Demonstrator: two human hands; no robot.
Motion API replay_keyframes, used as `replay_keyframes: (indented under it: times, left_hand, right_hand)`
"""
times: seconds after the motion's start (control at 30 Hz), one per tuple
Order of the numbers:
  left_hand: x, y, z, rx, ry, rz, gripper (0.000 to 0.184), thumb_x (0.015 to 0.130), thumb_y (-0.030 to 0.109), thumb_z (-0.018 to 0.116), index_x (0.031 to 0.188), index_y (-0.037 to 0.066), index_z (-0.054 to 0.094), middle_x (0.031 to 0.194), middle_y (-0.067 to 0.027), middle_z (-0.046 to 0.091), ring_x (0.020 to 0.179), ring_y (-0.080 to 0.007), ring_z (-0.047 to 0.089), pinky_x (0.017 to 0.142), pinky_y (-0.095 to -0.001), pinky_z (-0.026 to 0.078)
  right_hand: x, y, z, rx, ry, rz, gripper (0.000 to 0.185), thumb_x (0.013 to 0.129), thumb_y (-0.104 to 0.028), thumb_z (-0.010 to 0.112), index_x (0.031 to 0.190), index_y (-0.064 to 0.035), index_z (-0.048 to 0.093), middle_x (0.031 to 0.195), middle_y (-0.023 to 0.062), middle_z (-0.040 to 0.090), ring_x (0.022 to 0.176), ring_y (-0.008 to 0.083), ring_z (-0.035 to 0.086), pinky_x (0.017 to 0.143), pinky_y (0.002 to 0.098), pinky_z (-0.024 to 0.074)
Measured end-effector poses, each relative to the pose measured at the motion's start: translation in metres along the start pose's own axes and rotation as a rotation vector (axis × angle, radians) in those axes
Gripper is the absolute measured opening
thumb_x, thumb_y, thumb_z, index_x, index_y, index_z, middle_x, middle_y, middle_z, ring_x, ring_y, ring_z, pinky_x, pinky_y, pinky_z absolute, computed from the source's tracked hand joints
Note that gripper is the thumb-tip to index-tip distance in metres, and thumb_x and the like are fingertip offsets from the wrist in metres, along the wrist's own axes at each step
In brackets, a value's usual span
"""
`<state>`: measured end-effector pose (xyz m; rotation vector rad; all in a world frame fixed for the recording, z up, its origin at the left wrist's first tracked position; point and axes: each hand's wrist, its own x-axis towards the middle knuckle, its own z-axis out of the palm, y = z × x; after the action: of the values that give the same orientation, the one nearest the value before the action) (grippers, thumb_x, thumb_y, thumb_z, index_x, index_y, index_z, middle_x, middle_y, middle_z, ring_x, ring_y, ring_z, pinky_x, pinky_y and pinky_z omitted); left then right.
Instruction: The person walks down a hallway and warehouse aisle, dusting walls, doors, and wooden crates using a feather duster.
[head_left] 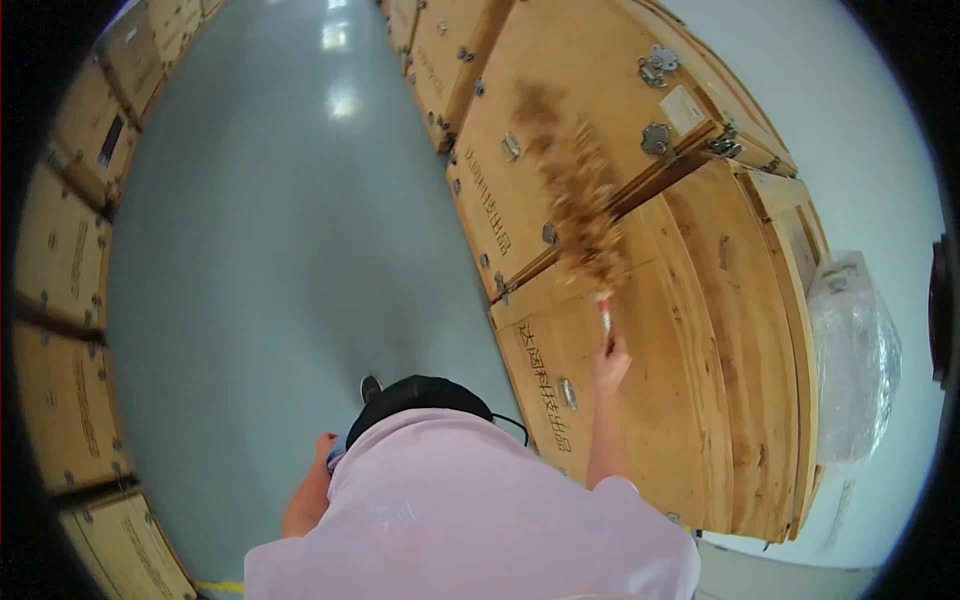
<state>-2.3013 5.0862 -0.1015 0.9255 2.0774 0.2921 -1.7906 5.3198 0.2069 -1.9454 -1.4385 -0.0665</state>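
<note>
A: Where is your right hand [612, 365], and what do its fingers have?

B: It's on the right side of the aisle, out over the wooden crates, and your fingers are closed around the handle of a feather duster [588, 215].

A: How does the duster lie?

B: Its red-and-white grip end is at your fingers, and the brown feathers reach away from you toward the far side, leaning a little left. They pass in front of the seam between the near right crate [640, 400] and the far right crate [560, 60]. The feathers are blurred, and you can't tell from this view whether they touch the wood.

A: And your left hand [325, 445]?

B: That one is low at your left side, just beside your waist. It's partly hidden, so you can't tell how wide its fingers are or whether they hold anything.

A: What else is around you?

B: Both right crates carry dark lettering and metal latches. Farther right, a clear plastic-wrapped bundle [855, 360] sits between the near right crate and the pale wall [890, 190]. The gray floor [250, 250] runs away from you, with another row of wooden crates [60, 380] along its left. One dark shoe [370, 388] shows ahead of your pink shirt [470, 510].
</note>
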Motion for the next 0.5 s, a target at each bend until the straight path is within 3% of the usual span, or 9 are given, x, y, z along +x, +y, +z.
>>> replay_keyframes:
  times: [0.13,0.23,0.33,0.4,0.5]
  left_hand:
    - [0.044,-0.002,-0.016,-0.068,-0.124,0.005,0.026,0.060,0.025,0.056,0.074,0.002,0.059,0.069,-0.0142,0.058,0.065,-0.0248,0.056,0.058,-0.0320,0.043]
    - [0.053,0.006,-0.029,-0.049,-0.058,0.023,0.026,0.060,0.025,0.056,0.073,0.003,0.059,0.069,-0.0137,0.058,0.064,-0.0245,0.056,0.058,-0.0318,0.043]
    - [0.060,0.007,-0.045,-0.039,-0.097,0.036,0.026,0.060,0.026,0.057,0.073,0.003,0.059,0.068,-0.0133,0.058,0.064,-0.0240,0.056,0.058,-0.0319,0.043]
    - [0.065,0.004,-0.050,-0.044,-0.090,0.036,0.026,0.060,0.027,0.057,0.073,0.004,0.059,0.069,-0.0134,0.058,0.065,-0.0240,0.056,0.058,-0.0319,0.043]
    - [0.061,-0.005,-0.065,-0.037,-0.088,0.017,0.027,0.060,0.028,0.057,0.072,0.004,0.059,0.070,-0.0135,0.058,0.066,-0.0238,0.056,0.059,-0.0320,0.043]
  right_hand:
    - [0.038,-0.066,0.006,0.129,0.199,-0.003,0.021,0.077,-0.013,0.043,0.095,-0.0041,0.050,0.057,0.0147,0.048,0.046,0.0258,0.045,0.044,0.0336,0.0363]
    - [0.035,-0.091,0.032,0.277,0.270,0.070,0.022,0.078,-0.014,0.042,0.097,-0.0026,0.046,0.053,0.0121,0.041,0.043,0.0223,0.038,0.042,0.0336,0.0334]
    - [0.014,-0.114,0.064,0.306,0.231,0.005,0.021,0.079,-0.015,0.041,0.095,-0.0023,0.045,0.052,0.0071,0.040,0.042,0.0152,0.038,0.039,0.0282,0.0317]
    - [-0.003,-0.156,0.065,0.765,-0.058,0.401,0.017,0.080,-0.013,0.040,0.094,-0.0037,0.045,0.053,-0.0012,0.035,0.045,0.0045,0.034,0.038,0.0185,0.0280]
    - [-0.010,-0.180,0.078,0.957,0.071,0.306,0.017,0.081,-0.012,0.040,0.096,-0.0055,0.043,0.054,-0.0036,0.034,0.043,0.0016,0.032,0.035,0.0155,0.0241]
